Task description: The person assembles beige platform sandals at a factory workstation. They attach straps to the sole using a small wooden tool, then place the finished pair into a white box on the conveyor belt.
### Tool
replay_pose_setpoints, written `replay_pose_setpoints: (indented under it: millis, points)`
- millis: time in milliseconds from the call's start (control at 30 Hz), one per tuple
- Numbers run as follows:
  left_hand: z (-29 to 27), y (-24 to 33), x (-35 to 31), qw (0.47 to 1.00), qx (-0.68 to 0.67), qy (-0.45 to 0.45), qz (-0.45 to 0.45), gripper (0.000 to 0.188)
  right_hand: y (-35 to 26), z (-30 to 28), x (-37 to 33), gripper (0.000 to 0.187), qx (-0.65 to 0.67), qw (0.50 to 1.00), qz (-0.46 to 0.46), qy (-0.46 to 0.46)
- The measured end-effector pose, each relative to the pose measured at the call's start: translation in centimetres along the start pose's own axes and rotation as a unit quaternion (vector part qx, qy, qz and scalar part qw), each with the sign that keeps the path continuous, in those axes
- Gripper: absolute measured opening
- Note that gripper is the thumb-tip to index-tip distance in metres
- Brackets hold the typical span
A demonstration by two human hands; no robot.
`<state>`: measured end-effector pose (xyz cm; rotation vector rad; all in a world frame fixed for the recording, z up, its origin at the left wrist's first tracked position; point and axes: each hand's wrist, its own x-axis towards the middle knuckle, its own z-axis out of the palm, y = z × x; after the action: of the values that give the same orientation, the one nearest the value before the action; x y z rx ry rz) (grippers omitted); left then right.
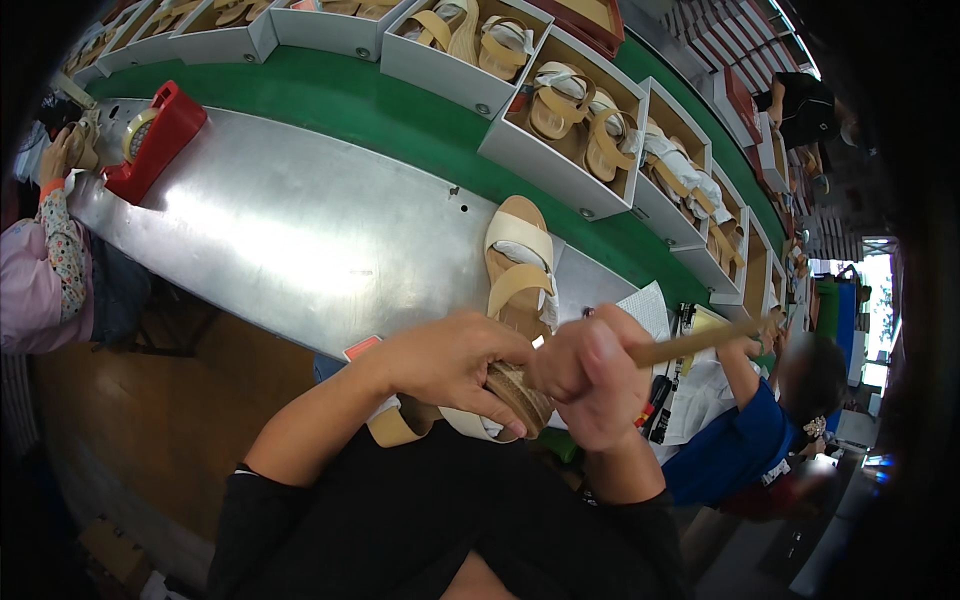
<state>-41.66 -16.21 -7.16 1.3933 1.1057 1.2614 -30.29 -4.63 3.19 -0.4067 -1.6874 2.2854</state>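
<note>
Landmark: the loose sandal (518,265), lying on the table with pale paper in its straps, perhaps to keep their shape.
Held sandal (522,405): nearer the person than the loose sandal, against the black shirt, wedge showing and straps hanging to the left; kept close, I'd say, for steadiness.
Left hand (465,360): thumb and fingers pinching the held sandal's sole, which seems to brace it.
Right hand (598,375): a fist wrapped round a tan stick (695,343), right beside the sole; the stick slants off to the right, its far end blurred, so I can't tell what tool it is.
Boxes (545,165): a curving row beyond the loose sandal, lids off, sandals inside, probably ranked there for easy reach.
Tape dispenser (170,150): red, well left of the loose sandal, out of the way of both hands.
Table (290,220): shiny bare metal left of the loose sandal, a green strip (360,95) behind it.
Room: co-workers far left and right of the loose sandal, one in a patterned sleeve (65,250), one in a blue top (710,455); brown floor (220,400) below left.
</note>
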Motion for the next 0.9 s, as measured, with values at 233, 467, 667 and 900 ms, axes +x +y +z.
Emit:
replay_pose_setpoints:
  millis: [233,467,667,900]
  points:
    - [1.3,0.2,0.2,0.998,0.001,-0.026,-0.058,0.048,0.4,0.9,-1.1,0.031,-0.14,0.985,0.08,-0.065]
    - [0.6,0.1,0.1,0.995,-0.089,-0.006,-0.041,0.053,2.4,0.4,-0.1,0.035,-0.06,0.994,0.096,-0.005]
    - [0.9,-1.7,-0.4,0.987,-0.112,-0.039,-0.112,0.057,3.1,0.1,-0.8,0.033,-0.066,0.997,0.046,-0.011]
    - [0.2,-2.1,-1.8,0.987,-0.135,0.059,-0.067,0.057,0.8,-4.9,-0.4,0.026,0.064,0.99,-0.031,0.118]
